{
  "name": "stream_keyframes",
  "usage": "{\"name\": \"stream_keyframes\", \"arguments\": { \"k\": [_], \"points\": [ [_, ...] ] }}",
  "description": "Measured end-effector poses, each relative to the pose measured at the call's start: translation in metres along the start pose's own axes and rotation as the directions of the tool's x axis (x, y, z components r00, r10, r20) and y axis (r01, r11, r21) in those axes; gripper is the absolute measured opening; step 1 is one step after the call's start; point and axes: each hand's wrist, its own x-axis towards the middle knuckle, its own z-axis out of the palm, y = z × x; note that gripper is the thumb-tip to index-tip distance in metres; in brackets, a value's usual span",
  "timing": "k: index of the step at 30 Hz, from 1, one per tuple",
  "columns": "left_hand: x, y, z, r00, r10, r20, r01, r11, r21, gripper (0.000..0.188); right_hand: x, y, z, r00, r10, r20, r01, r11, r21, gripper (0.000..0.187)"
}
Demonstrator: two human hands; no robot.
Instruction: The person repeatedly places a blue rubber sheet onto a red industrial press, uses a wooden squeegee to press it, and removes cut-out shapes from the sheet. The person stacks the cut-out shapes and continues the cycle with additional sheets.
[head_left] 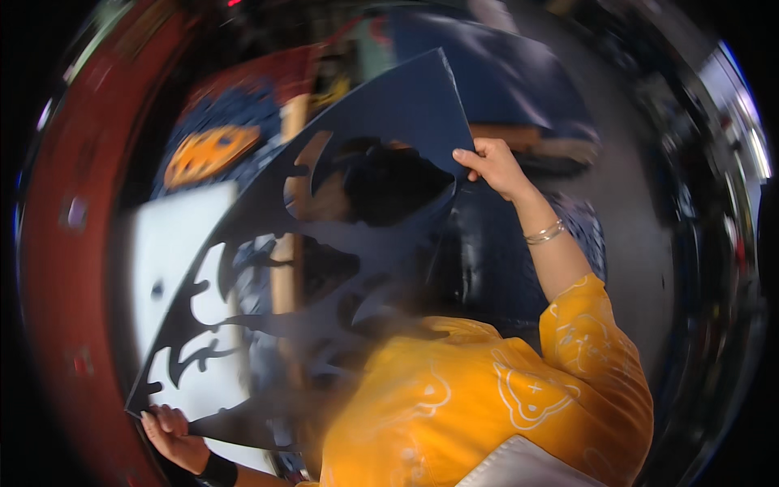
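- Sheet status: one large dark blue cut-out sheet (pixel 357 203) is lifted clear of the work surface and held up, tilted, in front of the camera. It runs from the lower left of the view up to the upper centre.
- Left hand (pixel 172 438): positioned at the lower left corner of the sheet, fingers curled over the edge, pinching that corner. A dark wristband (pixel 217 471) sits on this wrist.
- White panel (pixel 182 268): one pale flat panel lies behind the sheet at the left and shows through the lower openings. Whether the sheet touches it cannot be determined.
- Cut-out pattern: several curved, flame-like openings are already cut through the sheet. The exact count cannot be read because of motion blur, so the cutting appears complete as far as the view shows.
- Orange shape (pixel 207 154): one orange patterned piece rests on a blue backing at the upper left, well apart from both hands.
- Wooden strip (pixel 286 243): one pale upright strip is visible through the openings near the centre.
- Right hand (pixel 491 166): positioned at the upper right edge of the sheet, thumb and fingers closed on that edge. Thin bangles (pixel 545 234) sit on this wrist; their number is not readable.
- Yellow garment (pixel 487 398): one patterned yellow sleeve and front fill the lower right.
- Progress judgement: the sheet is gripped at two opposite points and raised; it is not yet laid on any surface.
- Count summary: two hands, one sheet, one white panel, one orange piece.
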Motion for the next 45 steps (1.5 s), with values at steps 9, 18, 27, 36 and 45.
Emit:
{"name": "stream_keyframes", "arguments": {
  "k": [9,18,27,36,45],
  "points": [
    [0.160,-0.011,0.371,0.228,0.266,0.937,0.192,0.931,-0.311,0.021,-0.219,0.000,-0.303,0.336,-0.271,-0.902,-0.261,0.893,-0.366,0.045],
    [0.075,-0.085,0.676,-0.024,0.172,0.985,0.092,0.981,-0.170,0.028,-0.465,-0.042,-0.373,0.091,-0.353,-0.931,-0.344,0.866,-0.362,0.034],
    [0.005,-0.336,0.484,0.232,-0.469,0.852,0.127,0.883,0.452,0.054,-0.359,0.017,-0.269,0.889,0.424,-0.173,-0.457,0.805,-0.378,0.057],
    [-0.115,-0.119,0.167,0.864,-0.469,0.185,0.342,0.815,0.467,0.042,-0.054,0.037,-0.124,0.703,-0.209,0.680,0.527,0.795,-0.300,0.042],
    [-0.450,-0.016,0.028,0.563,0.138,-0.815,0.151,0.952,0.265,0.033,-0.107,-0.137,0.100,-0.055,-0.233,0.971,0.682,0.701,0.207,0.041]
  ]
}}
